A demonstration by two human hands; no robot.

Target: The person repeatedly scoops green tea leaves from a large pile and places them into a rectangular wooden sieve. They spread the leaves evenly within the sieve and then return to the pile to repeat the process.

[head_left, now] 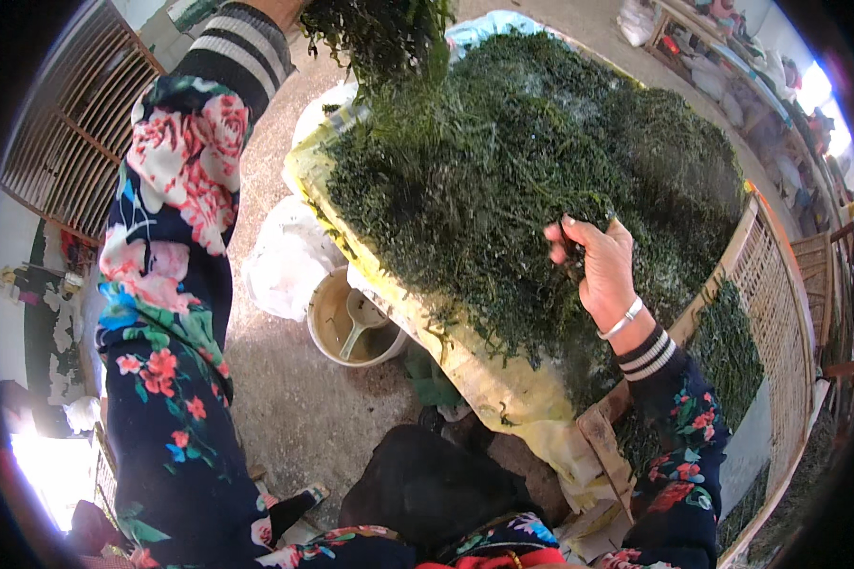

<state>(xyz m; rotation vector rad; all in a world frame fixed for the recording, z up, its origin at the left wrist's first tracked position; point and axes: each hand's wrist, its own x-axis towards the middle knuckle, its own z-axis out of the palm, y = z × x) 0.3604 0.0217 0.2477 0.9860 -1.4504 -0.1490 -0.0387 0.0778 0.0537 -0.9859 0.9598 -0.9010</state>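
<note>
A thick heap of dark green, stringy plant matter that looks like seaweed (503,161) covers the yellow sheet in front of me. My left hand (285,9) is at the top edge, its fingers out of the picture. A loose clump of the same green strands (389,43) hangs beside it, raised over the heap's far left, with bits falling. Low over the heap's right side, my right hand (603,270) has its fingers curled round some strands, the thumb uppermost. A silver bracelet circles that wrist.
Left of the yellow sheet (484,384) stands a white bucket (389,353) with a ladle (353,332) in it, near a white sack (289,261). A woven rack (778,313) with more greens leans close to my right forearm. A slatted rack (81,123) stands far left.
</note>
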